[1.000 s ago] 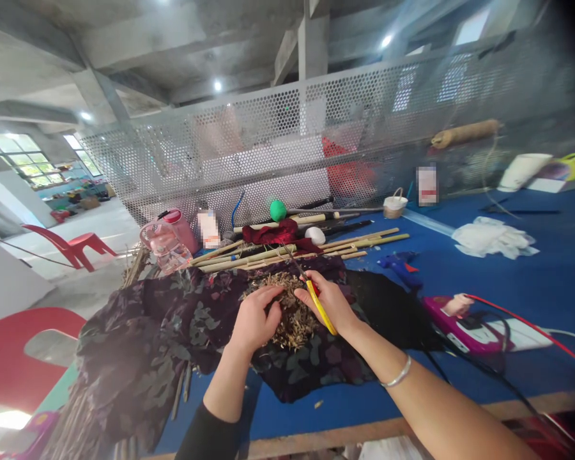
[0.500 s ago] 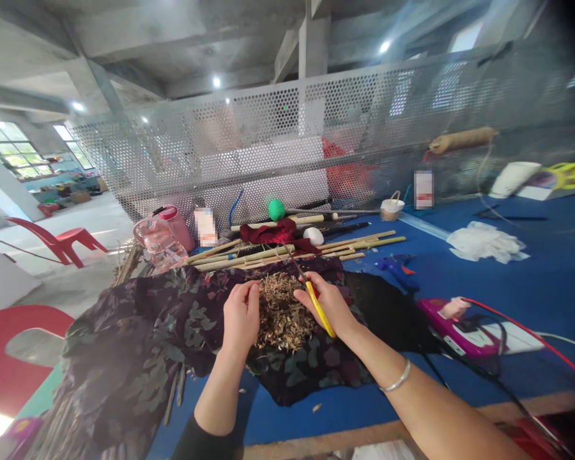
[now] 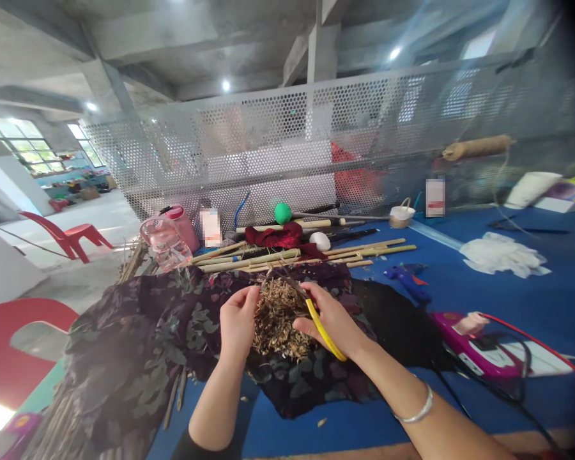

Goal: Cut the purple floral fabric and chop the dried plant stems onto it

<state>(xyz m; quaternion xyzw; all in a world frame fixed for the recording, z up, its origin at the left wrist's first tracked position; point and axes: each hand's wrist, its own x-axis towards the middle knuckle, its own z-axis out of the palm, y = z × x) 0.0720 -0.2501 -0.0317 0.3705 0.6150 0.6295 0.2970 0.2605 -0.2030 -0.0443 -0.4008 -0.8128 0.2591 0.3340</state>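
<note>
A pile of dry brown plant scraps (image 3: 282, 322) lies on a dark floral cloth (image 3: 311, 386) between my hands. My right hand (image 3: 333, 316) grips a yellow-handled tool (image 3: 324, 333) with thin dark metal jaws pointing up and left over the pile; its exact kind is unclear. The right thumb is stretched toward the scraps. At the pile's left edge, my left hand (image 3: 239, 319) is closed, thumb and forefinger pinched together. Whatever the pinch holds is too small to make out.
Bamboo sticks (image 3: 268, 259), a dark red cloth (image 3: 275, 236) and a green ball (image 3: 282, 213) lie behind the pile. A pink jug (image 3: 165, 239) stands left. Rightward are a blue glue gun (image 3: 408, 281), a purple power strip (image 3: 479, 351) with cords and white gloves (image 3: 503, 254).
The view has shifted slightly, so the scene sits a little lower and to the right. The tool's handle is tilted a bit differently, and its jaws reach lower toward the pile.
</note>
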